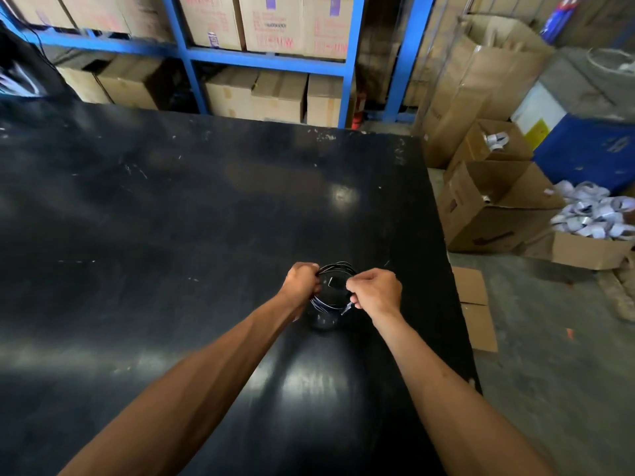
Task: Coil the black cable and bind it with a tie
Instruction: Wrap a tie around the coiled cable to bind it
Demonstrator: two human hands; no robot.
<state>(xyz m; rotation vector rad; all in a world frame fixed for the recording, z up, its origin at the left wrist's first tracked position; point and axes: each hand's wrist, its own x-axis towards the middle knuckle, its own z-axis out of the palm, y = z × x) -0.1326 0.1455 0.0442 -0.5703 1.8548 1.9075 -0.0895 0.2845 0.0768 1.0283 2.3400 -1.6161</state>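
Observation:
A black cable is wound into a small coil of several loops, held just above the black table. My left hand is closed around the coil's left side. At the coil's right side, my right hand pinches it. A short thin piece sticks out below the right fingers; I cannot tell whether it is the tie or a cable end. The lower part of the coil blends into the dark tabletop.
The table's right edge runs close beside my right hand. Open cardboard boxes stand on the floor to the right, one heaped with white pieces. Blue shelving with cartons rises behind the table.

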